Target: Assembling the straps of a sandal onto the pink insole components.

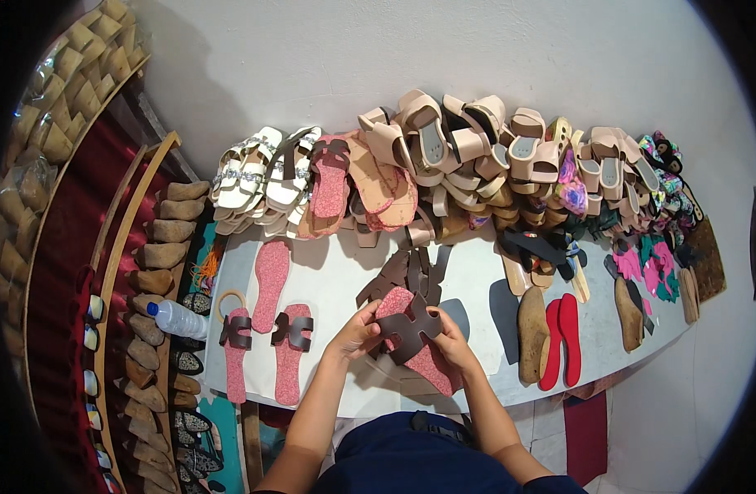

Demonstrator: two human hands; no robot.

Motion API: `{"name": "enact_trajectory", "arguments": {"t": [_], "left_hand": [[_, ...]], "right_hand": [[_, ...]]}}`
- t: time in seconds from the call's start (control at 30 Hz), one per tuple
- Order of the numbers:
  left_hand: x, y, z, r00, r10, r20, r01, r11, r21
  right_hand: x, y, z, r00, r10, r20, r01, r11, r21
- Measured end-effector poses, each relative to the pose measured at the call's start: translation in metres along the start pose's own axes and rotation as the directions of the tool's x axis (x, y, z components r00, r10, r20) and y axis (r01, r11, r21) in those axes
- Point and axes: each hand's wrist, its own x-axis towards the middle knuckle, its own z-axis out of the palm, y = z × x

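Head view: left hand [358,332] and right hand [455,339] pinch a pink sole [436,370] with a brown strap [412,336] across it, which uneven pulling could skew (its fastening is unclear).

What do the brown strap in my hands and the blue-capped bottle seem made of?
The brown strap seems leather or imitation leather, smooth and softly sheened: a thin sheet with cut edges. The bottle is probably glossy plastic: see-through, catching light.

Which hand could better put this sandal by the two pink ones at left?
Probably the left hand: it and the right hand both hold the sandal, but it's nearer those two pink sandals.
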Motion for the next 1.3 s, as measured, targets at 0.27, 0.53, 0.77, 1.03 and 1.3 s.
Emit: {"name": "enact_trajectory", "arguments": {"t": [0.27, 0.53, 0.77, 1.03, 1.3], "left_hand": [[-0.005, -0.006, -0.006, 0.998, 0.030, 0.062, -0.019, 0.983, -0.185], [-0.007, -0.004, -0.006, 0.999, 0.037, -0.006, -0.037, 0.999, 0.017], [-0.009, 0.011, -0.014, 0.997, 0.049, -0.067, -0.014, 0.895, 0.447], [-0.008, 0.005, -0.008, 0.990, 0.121, -0.074, -0.089, 0.937, 0.338], [-0.013, -0.018, -0.018, 0.981, 0.161, -0.107, -0.156, 0.986, 0.054]], "right_hand": [[0.000, -0.006, 0.002, 0.999, 0.044, 0.005, -0.045, 0.994, 0.104], [0.001, -0.010, 0.002, 1.000, -0.017, -0.001, 0.017, 1.000, -0.007], [0.000, -0.010, -0.005, 1.000, -0.015, -0.003, 0.015, 0.999, -0.046], [-0.001, -0.010, -0.006, 0.999, -0.031, -0.037, 0.031, 0.999, -0.012], [-0.001, -0.014, 0.004, 0.998, -0.031, -0.061, 0.028, 0.999, -0.036]]}}
